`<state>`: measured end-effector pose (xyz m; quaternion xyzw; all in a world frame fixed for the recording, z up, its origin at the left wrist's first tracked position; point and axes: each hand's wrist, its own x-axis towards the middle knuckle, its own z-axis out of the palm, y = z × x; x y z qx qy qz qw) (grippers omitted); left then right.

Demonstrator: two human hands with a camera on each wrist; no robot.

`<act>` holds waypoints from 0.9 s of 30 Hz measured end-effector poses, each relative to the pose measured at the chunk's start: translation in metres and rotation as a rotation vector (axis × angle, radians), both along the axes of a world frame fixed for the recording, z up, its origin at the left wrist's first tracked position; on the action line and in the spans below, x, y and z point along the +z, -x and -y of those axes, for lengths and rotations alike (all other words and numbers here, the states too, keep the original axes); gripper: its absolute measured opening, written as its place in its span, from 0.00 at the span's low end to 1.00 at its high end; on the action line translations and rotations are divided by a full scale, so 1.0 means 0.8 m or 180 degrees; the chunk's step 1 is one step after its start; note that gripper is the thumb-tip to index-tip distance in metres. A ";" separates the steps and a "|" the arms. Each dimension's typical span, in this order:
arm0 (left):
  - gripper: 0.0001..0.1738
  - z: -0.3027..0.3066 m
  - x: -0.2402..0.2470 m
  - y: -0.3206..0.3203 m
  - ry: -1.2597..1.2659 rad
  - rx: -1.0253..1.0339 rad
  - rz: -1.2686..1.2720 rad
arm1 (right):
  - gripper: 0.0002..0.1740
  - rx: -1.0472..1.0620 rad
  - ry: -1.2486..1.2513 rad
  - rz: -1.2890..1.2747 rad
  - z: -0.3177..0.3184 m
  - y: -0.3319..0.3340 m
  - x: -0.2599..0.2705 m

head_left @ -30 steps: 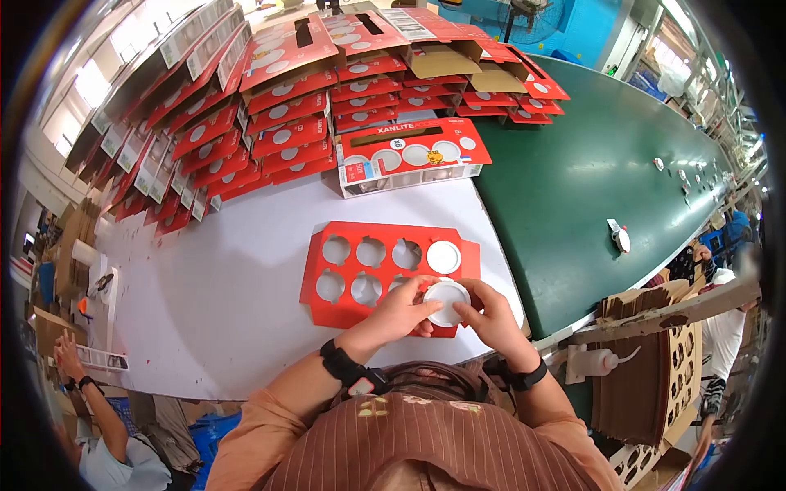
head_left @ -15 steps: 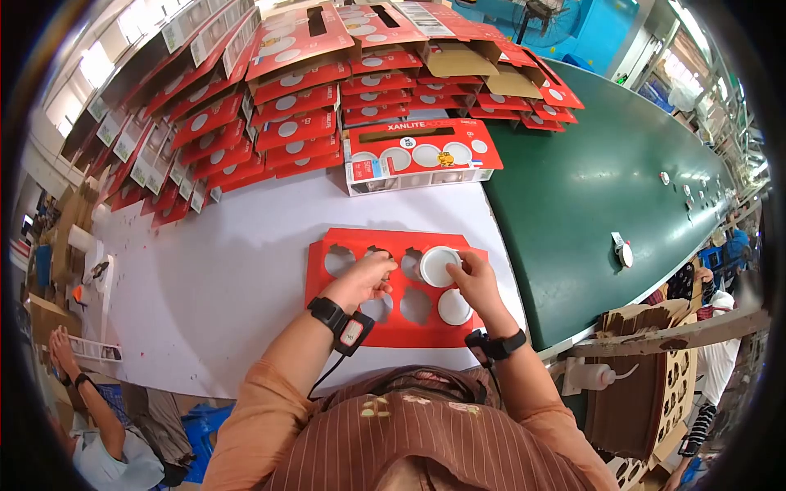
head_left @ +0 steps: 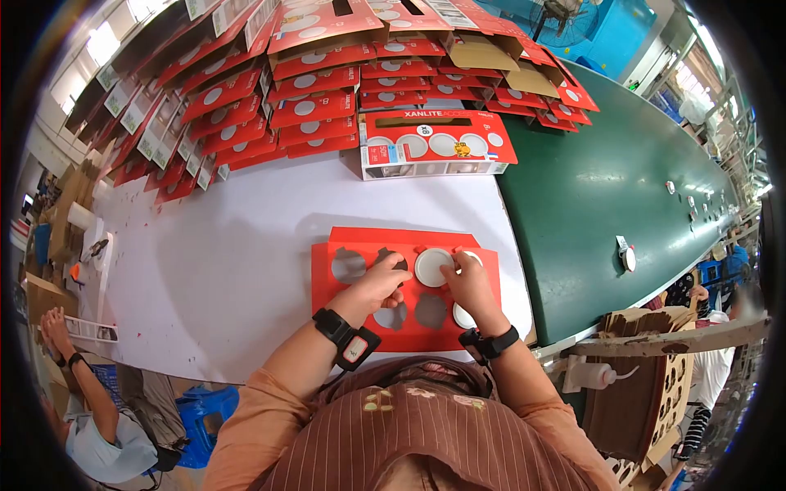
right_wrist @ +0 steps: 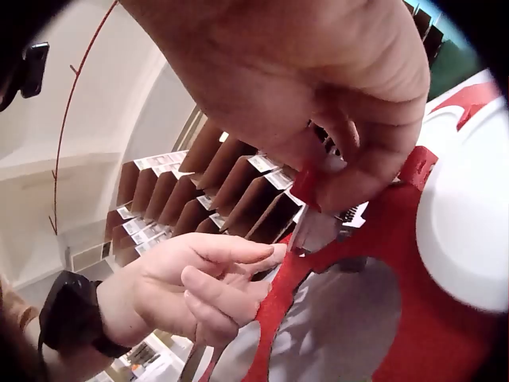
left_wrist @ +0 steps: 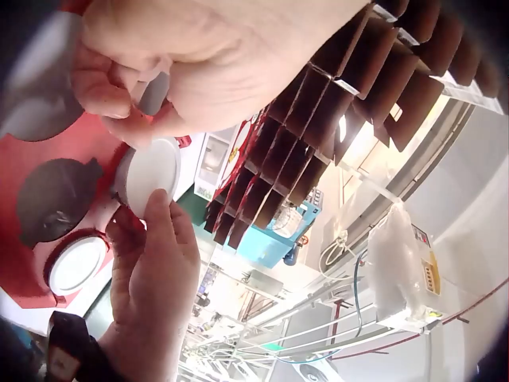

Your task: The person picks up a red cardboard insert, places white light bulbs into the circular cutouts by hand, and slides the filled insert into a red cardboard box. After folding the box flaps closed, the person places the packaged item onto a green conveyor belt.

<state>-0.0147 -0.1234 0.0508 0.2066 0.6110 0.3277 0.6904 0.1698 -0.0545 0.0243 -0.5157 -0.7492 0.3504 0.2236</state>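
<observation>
On the white table lies a red cardboard tray [head_left: 368,236] with two rows of round cut-outs. My right hand [head_left: 475,288] pinches the edge of a round white lamp [head_left: 429,268] that lies flat over an upper-row cut-out; the left wrist view shows the thumb on its rim [left_wrist: 151,171]. Two similar lamps sit in the right-hand cut-outs, the upper one partly covered by the hand, the lower lamp [head_left: 463,317] beside the wrist. With curled fingers, my left hand [head_left: 377,282] grips the card between upper cut-outs. Its fingertips meet a red strip in the right wrist view.
Behind the tray stands a red-and-white printed box [head_left: 438,168], with stacks of red boxes [head_left: 315,127] beyond. A green surface [head_left: 581,221] adjoins on the right, bearing a small lamp [head_left: 629,260]. Another person [head_left: 110,434] is at lower left; a squeeze bottle [head_left: 589,375] is at right.
Both hands held a lamp over the lower right cut-out; it now sits there. My left hand moved left onto the card. My right hand moved up, and its lamp shifted slightly left over an upper cut-out.
</observation>
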 end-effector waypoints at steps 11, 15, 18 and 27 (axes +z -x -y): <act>0.37 0.002 -0.018 -0.026 -0.0124 0.0094 0.0022 | 0.15 0.0062 0.0723 0.0012 0.002 0.003 0.028; 0.43 -0.005 -0.019 -0.026 -0.0157 0.0005 -0.0018 | 0.12 0.0190 0.1562 -0.0046 -0.019 -0.001 0.034; 0.41 -0.005 -0.012 -0.032 -0.0053 0.0140 -0.0215 | 0.10 0.0270 0.1731 -0.0190 -0.023 -0.004 0.032; 0.34 -0.001 -0.029 -0.037 -0.0053 0.0288 -0.0237 | 0.13 0.0884 -0.0390 0.0804 -0.013 0.000 0.016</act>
